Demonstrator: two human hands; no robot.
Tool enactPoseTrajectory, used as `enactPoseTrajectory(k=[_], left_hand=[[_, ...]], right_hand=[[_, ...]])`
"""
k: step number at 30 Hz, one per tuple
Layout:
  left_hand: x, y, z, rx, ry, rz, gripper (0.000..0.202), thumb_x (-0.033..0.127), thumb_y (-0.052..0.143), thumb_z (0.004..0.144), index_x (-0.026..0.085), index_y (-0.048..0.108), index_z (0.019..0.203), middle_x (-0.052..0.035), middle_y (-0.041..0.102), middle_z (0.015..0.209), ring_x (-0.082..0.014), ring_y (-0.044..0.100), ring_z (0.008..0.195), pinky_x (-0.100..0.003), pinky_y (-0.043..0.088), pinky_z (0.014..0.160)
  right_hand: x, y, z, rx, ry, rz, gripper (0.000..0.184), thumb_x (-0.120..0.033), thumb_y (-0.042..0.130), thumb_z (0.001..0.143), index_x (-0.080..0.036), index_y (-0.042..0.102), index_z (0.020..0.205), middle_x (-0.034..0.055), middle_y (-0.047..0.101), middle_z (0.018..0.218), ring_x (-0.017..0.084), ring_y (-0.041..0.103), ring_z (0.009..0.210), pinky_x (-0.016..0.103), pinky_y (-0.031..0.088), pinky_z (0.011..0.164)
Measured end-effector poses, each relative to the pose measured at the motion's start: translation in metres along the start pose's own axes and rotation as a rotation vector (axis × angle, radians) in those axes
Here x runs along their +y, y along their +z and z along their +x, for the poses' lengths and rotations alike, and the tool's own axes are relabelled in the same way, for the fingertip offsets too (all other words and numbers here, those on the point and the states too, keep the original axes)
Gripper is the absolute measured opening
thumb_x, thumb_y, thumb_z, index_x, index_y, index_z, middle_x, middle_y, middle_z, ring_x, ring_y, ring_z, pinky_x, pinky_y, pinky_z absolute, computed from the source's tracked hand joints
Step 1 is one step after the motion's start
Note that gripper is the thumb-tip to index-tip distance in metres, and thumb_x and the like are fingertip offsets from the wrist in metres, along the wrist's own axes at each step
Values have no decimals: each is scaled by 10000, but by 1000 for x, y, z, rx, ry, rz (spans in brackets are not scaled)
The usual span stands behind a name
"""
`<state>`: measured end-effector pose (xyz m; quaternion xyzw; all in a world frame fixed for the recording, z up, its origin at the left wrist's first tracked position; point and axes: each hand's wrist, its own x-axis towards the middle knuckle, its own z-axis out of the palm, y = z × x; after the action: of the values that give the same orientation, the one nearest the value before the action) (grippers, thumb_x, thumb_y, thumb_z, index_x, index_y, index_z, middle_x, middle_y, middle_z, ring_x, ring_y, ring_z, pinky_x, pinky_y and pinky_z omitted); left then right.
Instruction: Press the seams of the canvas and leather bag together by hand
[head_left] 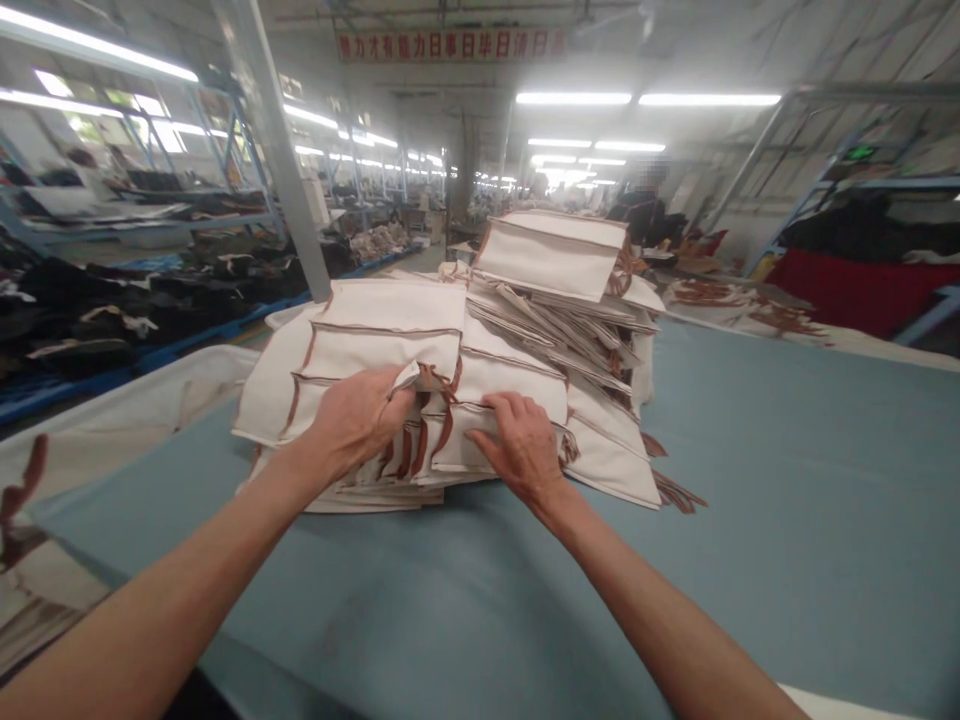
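In front of me a heap of cream fabric pieces (394, 310) with brown edging lies on a blue-grey covered table (787, 500). My left hand (365, 415) is closed at the near side of the left stack, and a pale fabric corner pokes out between its thumb and fingers. Brown straps (420, 445) dangle just right of that hand. Over the front edge of the neighbouring fabric piece (517, 375) rests my right hand (523, 440), thumb apart from the fingers. The undersides of both hands are hidden.
Another folded cream bundle (551, 255) tops the heap at the back. More brown-trimmed pieces (712, 295) lie far right, and a strap (26, 490) is at left. A metal post (289, 150) rises behind the table. A person (645, 210) is in the background.
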<state>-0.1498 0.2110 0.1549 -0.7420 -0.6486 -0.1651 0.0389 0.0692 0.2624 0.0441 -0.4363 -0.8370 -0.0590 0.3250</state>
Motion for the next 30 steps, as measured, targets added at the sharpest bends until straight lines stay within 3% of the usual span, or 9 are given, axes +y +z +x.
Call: enactPoseTrajectory(k=[3, 6, 9, 14, 16, 19, 24, 27, 30], left_hand=[[0, 6, 3, -44, 10, 80, 391, 293, 410, 1039, 225, 656, 1336, -80, 790, 1153, -287, 732, 1046, -352, 525, 873], [3, 11, 5, -70, 17, 135, 573, 371, 595, 932, 242, 537, 1487, -120, 749, 1254, -336, 718, 1106, -393, 546, 885], [7, 13, 8, -95, 39, 151, 740, 412, 689, 851, 248, 481, 1542, -153, 681, 1333, -366, 689, 1163, -422, 564, 897], [10, 14, 15, -123, -20, 124, 667, 562, 595, 941, 253, 518, 1528, -174, 647, 1331, -395, 662, 1222, -502, 582, 925], [12, 15, 18, -133, -58, 118, 682, 599, 610, 951, 243, 517, 1525, -174, 634, 1360, -397, 649, 1238, -543, 577, 946], [16, 17, 20, -143, -93, 119, 585, 502, 662, 989, 219, 535, 1484, -145, 618, 1407, -345, 647, 1226, -549, 574, 972], [17, 17, 21, -146, -90, 125, 518, 433, 671, 1007, 212, 548, 1460, -132, 603, 1438, -320, 645, 1220, -548, 567, 995], [17, 17, 19, -145, -76, 124, 647, 578, 626, 987, 222, 509, 1514, -161, 600, 1441, -361, 636, 1250, -570, 552, 999], [16, 18, 10, -146, -24, 120, 846, 667, 655, 898, 190, 458, 1569, -229, 579, 1466, -444, 591, 1315, -577, 530, 1018]], right_hand=[[9, -5, 13, -73, -29, 50, 81, -265, 675, 959, -195, 652, 991, 121, 697, 996, 304, 606, 943, 399, 484, 837], [21, -22, 24, -129, -76, 126, 138, -242, 677, 936, -236, 577, 842, 28, 656, 846, 223, 586, 794, 312, 452, 722], [36, -52, 29, -93, -42, 188, 162, -280, 599, 967, -244, 512, 836, 5, 620, 819, 192, 565, 744, 295, 438, 692], [53, -98, 25, 19, 82, 257, 156, -364, 479, 1009, -246, 459, 909, 25, 620, 848, 196, 575, 741, 304, 449, 677], [45, -106, 16, -1, 82, 280, 172, -366, 511, 985, -252, 455, 868, 3, 596, 777, 191, 557, 698, 297, 430, 649], [14, -109, -8, -42, 73, 314, 180, -334, 515, 976, -258, 445, 829, -35, 538, 670, 169, 498, 597, 278, 377, 579], [-48, -127, -76, -89, 62, 356, 145, -263, 540, 954, -254, 482, 821, -61, 516, 607, 140, 454, 513, 249, 318, 514], [-68, -143, -117, -126, 228, 465, 193, -332, 593, 967, -249, 501, 819, -50, 541, 637, 139, 487, 543, 239, 337, 521], [-69, -160, -146, -129, 512, 643, 270, -465, 597, 990, -242, 530, 853, -61, 497, 635, 129, 431, 533, 231, 324, 501]])
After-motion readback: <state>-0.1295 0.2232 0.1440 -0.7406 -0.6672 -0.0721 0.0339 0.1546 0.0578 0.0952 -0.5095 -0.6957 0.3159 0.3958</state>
